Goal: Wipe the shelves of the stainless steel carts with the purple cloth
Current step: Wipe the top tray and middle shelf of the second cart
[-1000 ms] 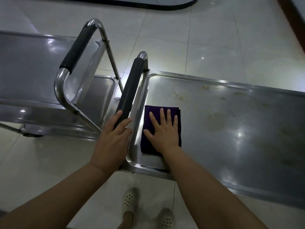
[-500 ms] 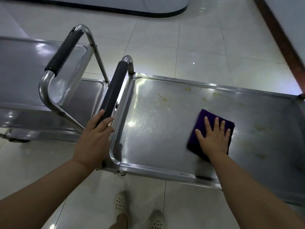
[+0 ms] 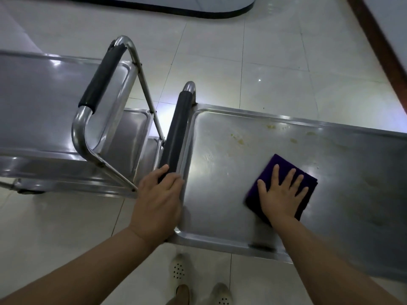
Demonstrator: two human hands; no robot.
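Note:
The folded purple cloth point(image 3: 284, 164) lies on the top shelf point(image 3: 220, 177) of the right stainless steel cart. My right hand point(image 3: 280, 193) presses flat on it with fingers spread. My left hand point(image 3: 159, 202) grips the near end of this cart's black-padded handle point(image 3: 176, 133), fingers curled over the bar. Yellowish stains point(image 3: 239, 140) dot the far part of the shelf. A second stainless steel cart point(image 3: 44, 111) stands to the left, its own black-padded handle point(image 3: 103, 78) facing the first cart.
The carts stand on a pale tiled floor point(image 3: 253, 62). A dark curved base edge point(image 3: 176, 9) runs along the top, and a brown skirting point(image 3: 378, 45) at the right. My feet in white perforated shoes point(image 3: 179, 269) are below the cart's near rim.
My right hand slid the cloth from the shelf's left end out toward the middle, then came back a little. My left hand has kept its hold on the handle.

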